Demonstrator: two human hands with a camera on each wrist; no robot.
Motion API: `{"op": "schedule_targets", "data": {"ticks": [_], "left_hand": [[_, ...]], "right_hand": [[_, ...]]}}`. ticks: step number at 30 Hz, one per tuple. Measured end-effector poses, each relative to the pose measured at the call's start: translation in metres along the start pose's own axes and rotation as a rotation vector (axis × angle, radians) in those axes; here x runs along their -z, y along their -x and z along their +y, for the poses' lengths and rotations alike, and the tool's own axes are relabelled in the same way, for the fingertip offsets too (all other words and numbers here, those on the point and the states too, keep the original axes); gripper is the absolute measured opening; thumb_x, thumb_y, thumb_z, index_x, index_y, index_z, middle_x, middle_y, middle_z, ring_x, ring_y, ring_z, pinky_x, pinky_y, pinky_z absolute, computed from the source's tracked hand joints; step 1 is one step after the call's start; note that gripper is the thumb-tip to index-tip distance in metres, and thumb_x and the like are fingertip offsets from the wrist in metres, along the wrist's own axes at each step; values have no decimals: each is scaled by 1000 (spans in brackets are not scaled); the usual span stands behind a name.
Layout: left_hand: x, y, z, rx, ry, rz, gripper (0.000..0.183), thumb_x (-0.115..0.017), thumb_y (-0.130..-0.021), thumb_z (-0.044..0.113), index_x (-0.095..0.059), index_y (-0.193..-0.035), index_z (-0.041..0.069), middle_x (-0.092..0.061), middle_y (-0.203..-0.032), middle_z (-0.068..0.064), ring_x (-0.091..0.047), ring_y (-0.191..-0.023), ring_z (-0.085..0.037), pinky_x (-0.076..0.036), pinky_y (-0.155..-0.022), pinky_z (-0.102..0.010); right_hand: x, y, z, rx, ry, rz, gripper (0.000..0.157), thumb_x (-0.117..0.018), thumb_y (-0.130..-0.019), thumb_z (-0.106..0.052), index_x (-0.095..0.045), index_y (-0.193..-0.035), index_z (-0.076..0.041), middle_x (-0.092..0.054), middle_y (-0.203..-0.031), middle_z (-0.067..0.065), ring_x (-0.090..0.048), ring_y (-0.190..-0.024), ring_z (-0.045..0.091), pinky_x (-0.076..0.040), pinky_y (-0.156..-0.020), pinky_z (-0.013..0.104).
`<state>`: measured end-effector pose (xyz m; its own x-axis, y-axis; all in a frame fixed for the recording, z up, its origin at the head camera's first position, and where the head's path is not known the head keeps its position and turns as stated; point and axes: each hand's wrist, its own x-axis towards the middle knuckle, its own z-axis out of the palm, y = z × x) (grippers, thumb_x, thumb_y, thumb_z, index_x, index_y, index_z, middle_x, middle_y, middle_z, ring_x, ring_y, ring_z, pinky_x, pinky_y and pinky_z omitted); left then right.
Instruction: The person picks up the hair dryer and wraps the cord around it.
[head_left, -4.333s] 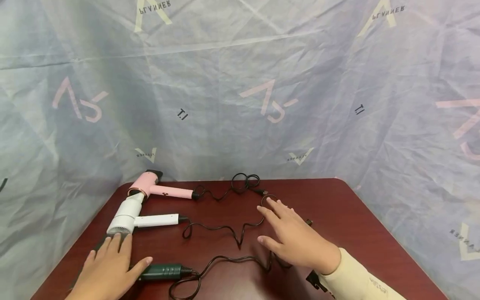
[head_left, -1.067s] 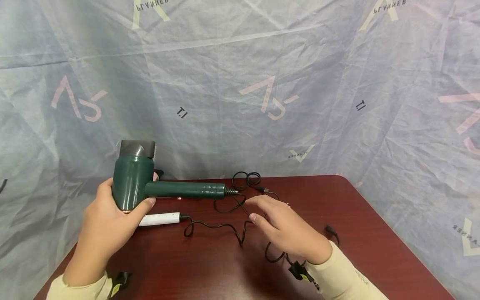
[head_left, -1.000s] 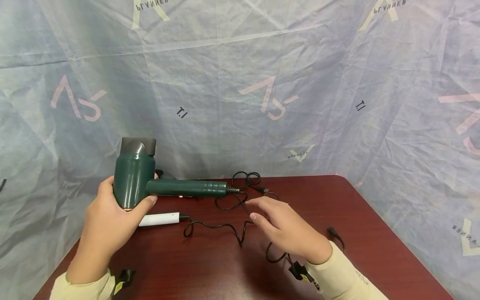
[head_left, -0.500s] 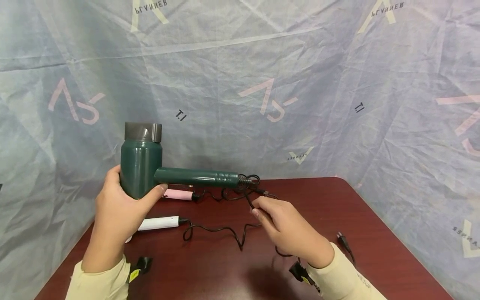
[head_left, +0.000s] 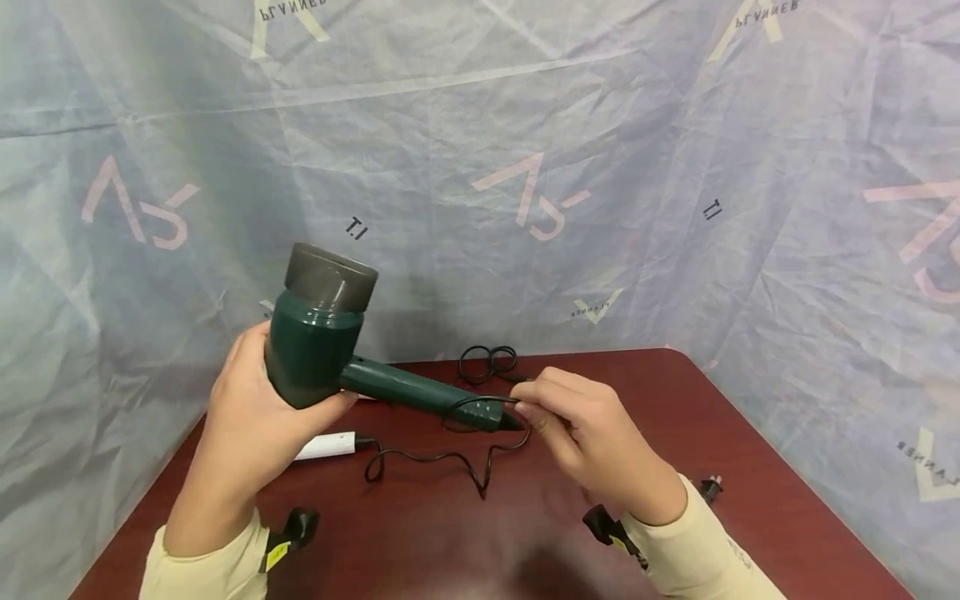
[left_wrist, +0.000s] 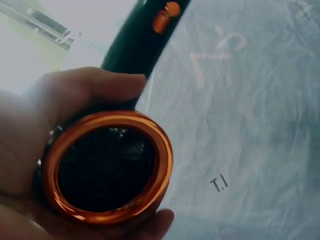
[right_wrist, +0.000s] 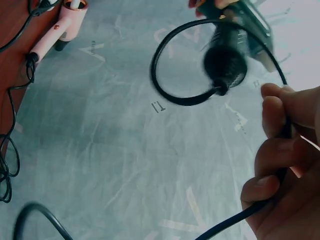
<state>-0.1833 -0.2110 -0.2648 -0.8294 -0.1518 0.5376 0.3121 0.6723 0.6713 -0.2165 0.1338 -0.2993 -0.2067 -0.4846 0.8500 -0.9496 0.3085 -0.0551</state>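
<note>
A dark green hair dryer with a grey nozzle is held up above the table by my left hand, which grips its barrel. Its handle slants down to the right. The left wrist view shows the copper-ringed rear intake with fingers and thumb around the barrel. My right hand pinches the dryer's black cord close to the handle's end. In the right wrist view the cord loops from the handle and runs through the curled fingers.
On the dark red table lies a white hair dryer, mostly hidden behind my left hand. A pink hair dryer lies beyond it. Black cords coil at the back. A plug shows by the right sleeve. Grey printed cloth surrounds the table.
My left hand has picked the green hair dryer up off the table, moved it right, and tilted its handle downward. My right hand has gone from spread fingers to pinching the cord.
</note>
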Motion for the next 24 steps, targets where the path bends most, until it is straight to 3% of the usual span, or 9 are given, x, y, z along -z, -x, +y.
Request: {"op": "schedule_targets", "data": {"ticks": [6, 10, 13, 18, 22, 24], "left_hand": [[-1, 9, 8, -41, 44, -45, 83, -96, -69, 36, -52, -138, 25, -64, -113, 3, -56, -105, -14, -45, -84, -37], [-5, 12, 12, -99, 96, -59, 80, -98, -67, 29, -54, -134, 24, -66, -107, 7, -59, -101, -10, -46, -83, -28], [-10, 14, 13, -134, 171, -65, 77, -98, -67, 22, -55, -131, 22, -67, -106, 6, -61, -98, -11, -47, -83, -25], [-20, 14, 15, -196, 392, -129, 76, -94, -66, 2, -57, -131, 18, -70, -111, -2, -67, -98, -18, -53, -87, -24], [-27, 16, 19, -220, 527, -177, 77, -91, -66, -7, -58, -132, 13, -70, -113, -8, -68, -97, -21, -56, -87, -26], [-28, 18, 20, -217, 542, -169, 77, -90, -66, -8, -58, -132, 12, -70, -112, -9, -67, -96, -21, -55, -86, -26]], "right_hand": [[5, 3, 4, -65, 24, 73, 25, -73, -89, 5, -75, -107, -12, -62, -84, -8, -43, -65, -1, -36, -59, 11], [8, 8, 7, -135, 42, 88, 23, -73, -90, 3, -75, -106, -13, -63, -84, -10, -44, -64, -1, -38, -57, 13], [8, 10, 7, -187, 28, 59, 20, -71, -94, -1, -75, -107, -16, -63, -85, -12, -46, -64, -1, -40, -57, 14], [-1, 12, 6, -262, -75, -40, 17, -67, -100, -9, -74, -111, -19, -65, -88, -10, -53, -65, 0, -46, -58, 14], [-13, 13, 6, -269, -136, -122, 19, -63, -103, -10, -73, -115, -20, -70, -96, -10, -60, -72, 0, -50, -62, 16], [-19, 15, 7, -256, -157, -145, 19, -63, -103, -13, -72, -117, -23, -70, -99, -12, -58, -73, 1, -49, -62, 16]]}}
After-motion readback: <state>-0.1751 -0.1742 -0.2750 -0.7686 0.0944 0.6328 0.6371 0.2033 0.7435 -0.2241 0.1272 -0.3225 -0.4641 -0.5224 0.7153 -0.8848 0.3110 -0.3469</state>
